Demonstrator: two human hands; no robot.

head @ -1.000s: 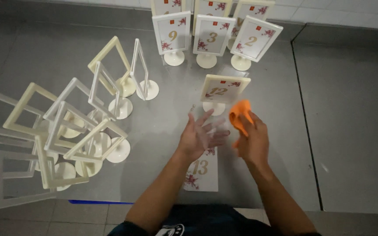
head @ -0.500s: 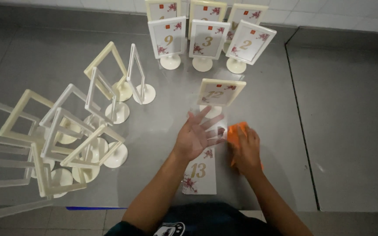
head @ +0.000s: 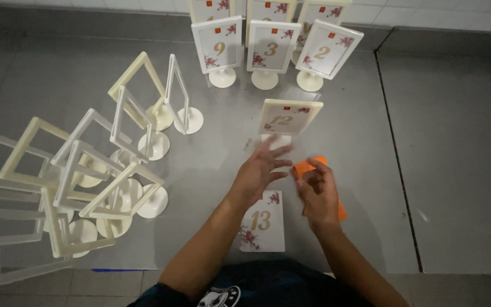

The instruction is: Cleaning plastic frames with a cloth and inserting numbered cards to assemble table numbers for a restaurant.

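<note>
My left hand [head: 259, 170] lies flat with its fingers spread, just in front of a tilted cream stand frame [head: 288, 116] that holds a flowered number card. My right hand [head: 317, 194] is closed on an orange cloth [head: 303, 167], right beside the left hand's fingertips. A loose flowered number card [head: 263, 223] lies flat on the grey surface under my left wrist. Whether a clear pane lies under my left palm is too blurred to tell.
Several upright stands with number cards [head: 271, 48] line the back edge. Several empty cream and white frames on round bases [head: 115, 170] crowd the left side, some leaning on each other. A dark seam [head: 396, 165] runs down the surface at the right.
My right hand has drawn the orange cloth down and slightly left, closer to me. My left hand has stayed spread in about the same spot.
</note>
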